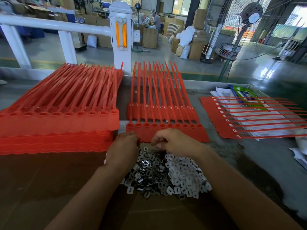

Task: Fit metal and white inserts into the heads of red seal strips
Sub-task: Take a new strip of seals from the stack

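Centre sheet of red seal strips lies flat on tabletop, heads toward the person. Left hand grips its near edge, fingers curled over it. Right hand is just beside, fingers curled down at the same edge; can't tell if it holds an insert. Mixed pile of metal and white inserts sits under both hands. Tall stack of red strips left, fitted sheet right.

We reach in across the insert pile; at its far edge our left hand and right hand sit close together, fingers curled downward, grip unclear.
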A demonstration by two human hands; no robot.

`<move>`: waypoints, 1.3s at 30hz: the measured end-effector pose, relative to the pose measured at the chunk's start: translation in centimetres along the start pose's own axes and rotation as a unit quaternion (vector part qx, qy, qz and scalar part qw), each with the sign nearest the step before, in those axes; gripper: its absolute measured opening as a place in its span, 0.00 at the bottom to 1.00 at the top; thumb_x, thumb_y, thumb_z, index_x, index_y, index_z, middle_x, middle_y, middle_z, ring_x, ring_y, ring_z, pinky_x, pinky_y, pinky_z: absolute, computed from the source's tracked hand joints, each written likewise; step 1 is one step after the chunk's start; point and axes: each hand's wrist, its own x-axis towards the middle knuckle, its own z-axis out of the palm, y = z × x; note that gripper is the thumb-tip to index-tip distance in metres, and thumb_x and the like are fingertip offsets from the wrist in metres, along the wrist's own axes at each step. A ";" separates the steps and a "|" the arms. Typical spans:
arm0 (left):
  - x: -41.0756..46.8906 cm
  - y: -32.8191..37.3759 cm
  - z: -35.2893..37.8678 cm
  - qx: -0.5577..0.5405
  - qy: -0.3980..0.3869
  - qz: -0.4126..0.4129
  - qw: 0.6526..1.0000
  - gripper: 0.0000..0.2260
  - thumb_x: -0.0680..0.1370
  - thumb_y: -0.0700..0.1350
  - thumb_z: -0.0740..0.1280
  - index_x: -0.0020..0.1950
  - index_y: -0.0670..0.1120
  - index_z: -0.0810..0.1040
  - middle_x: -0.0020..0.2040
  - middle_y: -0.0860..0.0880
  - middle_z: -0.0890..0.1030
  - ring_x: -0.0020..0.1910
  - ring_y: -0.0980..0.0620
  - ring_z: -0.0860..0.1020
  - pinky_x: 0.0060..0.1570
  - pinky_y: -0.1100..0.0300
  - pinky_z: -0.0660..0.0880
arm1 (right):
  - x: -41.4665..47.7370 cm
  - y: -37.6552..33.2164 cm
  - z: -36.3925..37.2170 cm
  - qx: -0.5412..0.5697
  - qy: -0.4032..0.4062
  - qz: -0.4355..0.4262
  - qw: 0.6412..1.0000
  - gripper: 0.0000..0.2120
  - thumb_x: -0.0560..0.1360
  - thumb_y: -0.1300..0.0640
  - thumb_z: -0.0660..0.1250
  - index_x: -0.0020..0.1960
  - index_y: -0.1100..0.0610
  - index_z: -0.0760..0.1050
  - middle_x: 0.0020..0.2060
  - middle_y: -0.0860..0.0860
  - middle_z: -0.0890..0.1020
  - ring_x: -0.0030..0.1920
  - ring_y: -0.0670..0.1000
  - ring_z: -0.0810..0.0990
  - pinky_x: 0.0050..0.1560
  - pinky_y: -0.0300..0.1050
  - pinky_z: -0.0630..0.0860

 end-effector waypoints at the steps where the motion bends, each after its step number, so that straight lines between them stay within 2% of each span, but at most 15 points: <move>1: 0.0 0.0 0.0 0.001 -0.001 -0.002 1.000 0.17 0.73 0.32 0.58 0.58 0.45 0.77 0.59 0.48 0.76 0.58 0.49 0.72 0.52 0.57 0.70 | -0.1 0.0 -0.1 -0.002 -0.004 0.001 1.000 0.09 0.77 0.62 0.62 0.54 0.53 0.78 0.42 0.38 0.74 0.42 0.36 0.73 0.39 0.29 0.66; 6: 0.0 0.1 0.0 0.006 0.000 -0.008 1.000 0.17 0.73 0.32 0.58 0.58 0.45 0.77 0.59 0.47 0.76 0.57 0.48 0.73 0.51 0.56 0.71 | -0.2 -0.3 -0.2 -0.009 0.000 0.002 1.000 0.08 0.77 0.62 0.62 0.51 0.54 0.78 0.39 0.37 0.74 0.40 0.36 0.73 0.36 0.28 0.66; 11: 0.1 0.0 0.1 0.007 0.002 -0.004 1.000 0.16 0.74 0.33 0.58 0.56 0.44 0.77 0.58 0.47 0.77 0.55 0.49 0.74 0.50 0.57 0.72 | -0.4 -0.4 -0.3 0.007 0.030 -0.002 1.000 0.07 0.77 0.63 0.62 0.48 0.54 0.76 0.42 0.41 0.76 0.44 0.38 0.74 0.40 0.30 0.70; 14: 0.1 0.0 0.1 0.009 0.002 -0.003 1.000 0.16 0.74 0.33 0.59 0.56 0.44 0.77 0.58 0.47 0.77 0.55 0.49 0.74 0.50 0.57 0.72 | -0.4 -0.4 -0.4 0.026 0.046 -0.003 0.999 0.07 0.76 0.64 0.63 0.49 0.55 0.77 0.41 0.43 0.77 0.41 0.38 0.76 0.37 0.26 0.71; 18: 0.1 -0.1 0.1 0.006 0.004 0.001 1.000 0.16 0.73 0.32 0.58 0.56 0.44 0.78 0.57 0.47 0.77 0.54 0.49 0.74 0.49 0.57 0.71 | -0.3 -0.4 -0.4 0.036 0.053 0.000 0.998 0.08 0.76 0.62 0.64 0.54 0.57 0.78 0.41 0.41 0.75 0.39 0.35 0.74 0.34 0.21 0.69; 25: 0.2 -0.1 0.2 0.016 0.000 0.005 1.000 0.14 0.75 0.35 0.58 0.55 0.45 0.78 0.58 0.48 0.77 0.54 0.49 0.75 0.49 0.57 0.72 | 1.6 -0.9 -0.9 0.049 0.113 -0.007 0.992 0.06 0.74 0.63 0.67 0.47 0.55 0.81 0.39 0.40 0.76 0.40 0.33 0.72 0.39 0.21 0.65; 28: 0.2 -0.1 0.3 0.031 -0.002 0.004 1.000 0.14 0.75 0.36 0.58 0.56 0.46 0.77 0.59 0.48 0.77 0.54 0.49 0.76 0.49 0.58 0.72 | 3.8 -1.5 -1.0 0.056 0.140 -0.005 0.989 0.06 0.73 0.64 0.67 0.48 0.56 0.80 0.37 0.39 0.75 0.38 0.34 0.71 0.33 0.19 0.64; 30: 0.1 0.0 0.3 0.048 -0.005 0.009 0.999 0.15 0.75 0.37 0.57 0.58 0.46 0.76 0.60 0.49 0.77 0.55 0.50 0.76 0.50 0.58 0.72 | 5.4 -2.0 -0.7 0.055 0.157 -0.006 0.986 0.06 0.73 0.63 0.68 0.50 0.58 0.79 0.36 0.40 0.74 0.37 0.38 0.72 0.32 0.21 0.65; 33: 0.0 0.2 0.4 0.068 -0.007 0.024 0.997 0.16 0.76 0.39 0.57 0.61 0.47 0.75 0.62 0.50 0.76 0.58 0.51 0.75 0.52 0.59 0.72 | 7.5 -2.8 -0.3 0.054 0.160 0.000 0.986 0.07 0.73 0.65 0.68 0.49 0.60 0.80 0.43 0.51 0.81 0.44 0.46 0.75 0.44 0.35 0.68; 35: 0.0 0.2 0.4 0.074 -0.011 0.037 0.996 0.16 0.76 0.39 0.56 0.60 0.47 0.76 0.60 0.50 0.76 0.56 0.51 0.76 0.49 0.60 0.71 | 8.5 -3.2 0.2 0.064 0.144 0.008 0.987 0.08 0.73 0.67 0.66 0.49 0.61 0.81 0.48 0.55 0.82 0.48 0.50 0.78 0.46 0.36 0.68; 39: 0.0 0.3 0.4 0.083 -0.015 0.038 0.996 0.14 0.76 0.39 0.56 0.58 0.47 0.75 0.56 0.49 0.77 0.53 0.50 0.76 0.43 0.60 0.70 | 9.6 -3.2 1.0 0.063 0.106 0.027 0.992 0.09 0.75 0.66 0.62 0.51 0.61 0.80 0.52 0.56 0.81 0.54 0.52 0.78 0.49 0.37 0.68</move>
